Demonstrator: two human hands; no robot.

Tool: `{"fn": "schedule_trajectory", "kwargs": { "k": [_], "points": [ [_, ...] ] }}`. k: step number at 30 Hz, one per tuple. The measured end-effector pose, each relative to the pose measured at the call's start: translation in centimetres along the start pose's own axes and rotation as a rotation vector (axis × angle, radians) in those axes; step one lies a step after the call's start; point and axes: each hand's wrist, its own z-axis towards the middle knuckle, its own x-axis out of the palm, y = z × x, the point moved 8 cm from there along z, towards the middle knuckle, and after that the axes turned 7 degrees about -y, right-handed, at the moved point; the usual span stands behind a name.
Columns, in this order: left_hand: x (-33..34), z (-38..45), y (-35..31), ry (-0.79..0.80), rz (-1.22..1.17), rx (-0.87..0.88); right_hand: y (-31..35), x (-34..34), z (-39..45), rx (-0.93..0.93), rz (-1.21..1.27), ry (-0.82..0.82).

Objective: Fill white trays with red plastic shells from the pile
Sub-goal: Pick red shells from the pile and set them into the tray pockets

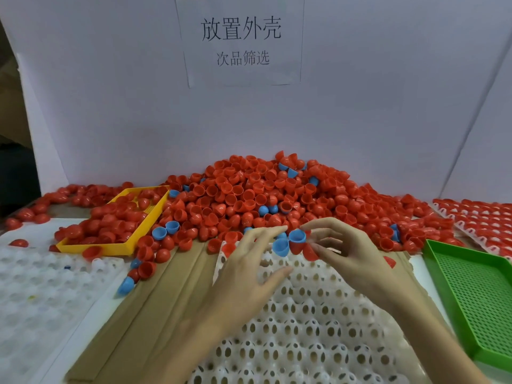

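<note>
Fingers of the right hand point(357, 253) are curled, pinching a red shell point(310, 252) at its tips; a red shell with a blue shell nested in it point(297, 241) sits right against those fingertips, can't tell which hand actually carries it. Left hand point(249, 261) fingers are straight and spread, tips reaching the near edge of the pile point(263, 195), next to a loose blue shell point(279, 247); not clamped on anything visible.

Both hands hover over the far end of the white tray point(304, 328), whose visible sockets are unfilled.

Pile: mostly red shells with a few blue ones mixed in, heaped against the white back panel point(110, 106) on the bench.

Other items:
- yellow basket point(124, 246), left, partly full of red shells, tilted against the pile
- green basket point(471, 295), right, nothing visible inside
- filled tray point(482, 217), far right, rows of red shells
- second white tray point(41, 286), left
- cardboard sheet point(166, 286) under the centre tray
- paper sign point(241, 40) with printed characters on the panel
</note>
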Motion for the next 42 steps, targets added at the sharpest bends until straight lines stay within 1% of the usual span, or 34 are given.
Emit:
{"fn": "schedule_trajectory", "kwargs": {
  "k": [2,4,7,9,13,16,19,22,24,26,28,30,31,33,36,37,39,42],
  "points": [
    [0.1,-0.1,0.1,-0.025,-0.113,-0.051,0.5,0.8,-0.5,-0.004,0.039,0.059],
    [-0.2,0.1,0.4,-0.079,-0.186,-0.091,0.7,1.1,-0.7,-0.011,0.060,0.080],
    [-0.3,0.3,1.3,-0.105,-0.297,-0.182,0.7,1.3,-0.7,-0.021,0.056,0.093],
    [-0.3,0.4,2.1,-0.100,-0.350,-0.241,0.4,0.8,-0.6,-0.022,0.035,0.070],
    [-1.4,0.7,3.0,-0.110,-0.284,-0.255,-0.6,-1.4,-0.1,-0.012,-0.024,-0.098],
    [-2.3,0.8,3.4,-0.150,-0.154,-0.214,-2.1,-3.1,0.8,0.020,-0.157,-0.248],
    [-2.7,0.7,3.9,-0.170,-0.023,-0.196,-3.8,-4.1,2.2,0.102,-0.260,-0.312],
    [-3.0,0.8,4.4,-0.164,0.002,-0.195,-3.7,-3.2,3.3,0.102,-0.420,-0.267],
    [-3.2,1.0,4.8,-0.171,-0.044,-0.209,-2.3,-1.7,3.6,0.031,-0.475,-0.199],
    [-3.2,1.3,5.3,-0.152,-0.140,-0.243,0.1,0.8,3.5,-0.107,-0.417,-0.055],
    [-3.1,1.5,5.4,-0.115,-0.256,-0.270,2.4,4.0,2.9,-0.233,-0.331,0.132],
    [-3.3,1.7,5.4,-0.115,-0.348,-0.290,3.7,6.3,2.5,-0.290,-0.310,0.254],
    [-3.5,1.7,5.5,-0.119,-0.378,-0.301,4.0,6.9,2.6,-0.296,-0.320,0.269],
    [-3.8,1.7,5.8,-0.115,-0.415,-0.324,4.3,7.3,3.1,-0.288,-0.351,0.241],
    [-3.9,1.7,6.1,-0.134,-0.423,-0.345,4.2,8.3,4.1,-0.254,-0.354,0.229],
    [-4.1,1.7,6.3,-0.169,-0.417,-0.368,4.0,8.7,4.6,-0.238,-0.357,0.230],
    [-4.9,1.6,7.0,-0.290,-0.407,-0.445,2.9,9.4,5.5,-0.189,-0.422,0.232],
    [-6.9,1.1,8.2,-0.483,-0.303,-0.498,0.7,10.7,6.7,-0.115,-0.539,0.251]
  ]
}}
